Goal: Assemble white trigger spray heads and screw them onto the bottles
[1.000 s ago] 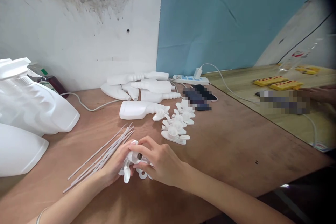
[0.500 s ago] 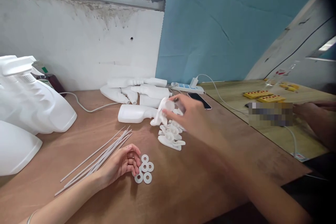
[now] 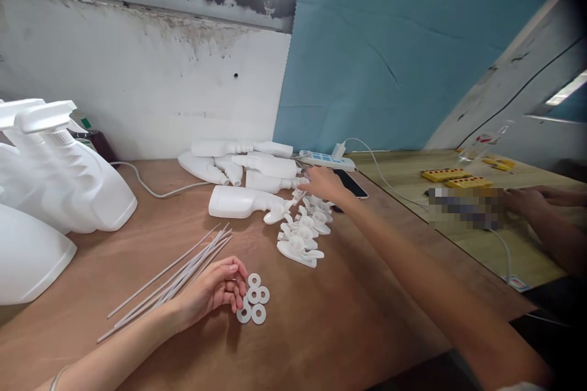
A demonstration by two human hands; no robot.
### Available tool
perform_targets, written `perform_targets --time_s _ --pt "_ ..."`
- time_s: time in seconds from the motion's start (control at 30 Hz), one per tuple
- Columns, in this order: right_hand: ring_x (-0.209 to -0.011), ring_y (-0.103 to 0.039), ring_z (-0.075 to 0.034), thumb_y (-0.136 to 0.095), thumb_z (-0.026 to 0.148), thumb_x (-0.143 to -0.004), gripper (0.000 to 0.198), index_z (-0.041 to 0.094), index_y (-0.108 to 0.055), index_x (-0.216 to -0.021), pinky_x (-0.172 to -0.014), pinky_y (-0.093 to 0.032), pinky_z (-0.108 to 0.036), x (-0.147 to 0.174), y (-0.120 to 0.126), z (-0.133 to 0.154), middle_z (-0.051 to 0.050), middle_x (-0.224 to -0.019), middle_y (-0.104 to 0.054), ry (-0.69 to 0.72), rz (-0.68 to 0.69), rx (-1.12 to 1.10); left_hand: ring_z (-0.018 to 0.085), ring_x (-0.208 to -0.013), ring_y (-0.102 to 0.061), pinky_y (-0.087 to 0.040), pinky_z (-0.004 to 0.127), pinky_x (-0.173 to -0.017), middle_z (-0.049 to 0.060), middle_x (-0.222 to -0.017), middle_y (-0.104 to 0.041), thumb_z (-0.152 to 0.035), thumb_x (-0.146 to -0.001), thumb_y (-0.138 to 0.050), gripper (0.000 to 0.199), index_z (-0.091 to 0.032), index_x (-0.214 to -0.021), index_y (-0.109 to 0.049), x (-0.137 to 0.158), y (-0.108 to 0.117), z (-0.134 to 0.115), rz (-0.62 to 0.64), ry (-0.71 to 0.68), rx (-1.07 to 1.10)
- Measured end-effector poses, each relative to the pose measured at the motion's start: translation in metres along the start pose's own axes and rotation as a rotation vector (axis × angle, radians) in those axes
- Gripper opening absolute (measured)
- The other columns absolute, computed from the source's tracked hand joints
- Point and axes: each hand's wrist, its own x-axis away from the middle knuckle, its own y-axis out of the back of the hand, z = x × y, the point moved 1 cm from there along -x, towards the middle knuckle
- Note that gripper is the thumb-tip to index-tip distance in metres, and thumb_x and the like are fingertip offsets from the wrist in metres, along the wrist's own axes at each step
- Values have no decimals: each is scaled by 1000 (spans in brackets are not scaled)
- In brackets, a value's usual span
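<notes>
My left hand point(image 3: 222, 287) rests on the table, its fingers loosely curled with nothing visible in them. Its fingertips are beside several flat white washers point(image 3: 258, 314) and partly cover some. My right hand point(image 3: 324, 184) reaches far over the table, fingers pointing left. Its fingertips are at the upper end of a white trigger spray head point(image 3: 276, 214); whether they grip it is not clear. Below that hand, several more spray heads point(image 3: 298, 250) lie in a row. A white spray bottle point(image 3: 238, 201) lies on its side just left. Thin white tubes point(image 3: 177, 275) lie left of my left hand.
More white bottles point(image 3: 270, 164) lie near the wall. Large white bottles point(image 3: 92, 183) stand at the left. Behind my right hand are a phone point(image 3: 352, 184) and a power strip point(image 3: 328, 160). Another person's hands point(image 3: 527, 201) rest near yellow blocks point(image 3: 468, 182) on the adjoining table.
My right hand has shifted slightly right and away from the bottle. The spray head that it held raised now lies lower and flatter. My left hand has stayed in place.
</notes>
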Motion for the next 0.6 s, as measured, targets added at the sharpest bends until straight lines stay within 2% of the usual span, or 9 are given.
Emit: perform_targets --time_s 0.17,0.33,0.43,0.6 --pt "-86 -60 -26 -55 44 -74 38 11 -61 -92 -60 -40 -27 -3 -8 -3 -17 -97 -62 23 83 -11 11 -54 -56 -41 21 -51 3 -65 -57 -32 -81 -50 18 -13 -79 -51 0 1 1 4 5 0" --pt "-86 -60 -26 -61 38 -70 37 10 -60 -94 -60 -40 -26 -8 -10 -7 -16 -95 -63 39 121 -32 11 -53 -56 -42 21 -51 3 -65 -57 -30 -79 -53 16 -13 -78 -51 1 -1 0 -3 4 -8" --pt "-84 -60 -25 -61 37 -69 33 13 -60 -93 -60 -39 -25 -8 -4 -9 -13 -94 -64 50 100 -58 11 -52 -56 -41 21 -50 3 -64 -57 -31 -77 -56 18 -13 -77 -51 1 -1 0 -11 8 -9" --pt "-82 -59 -22 -47 40 -81 32 13 -58 -93 -60 -36 -26 10 19 -2 -11 -89 -64 58 -24 -116 11 -53 -57 -42 21 -50 3 -64 -57 -30 -77 -57 18 -13 -77 -51 1 -2 -1 -14 10 -2"
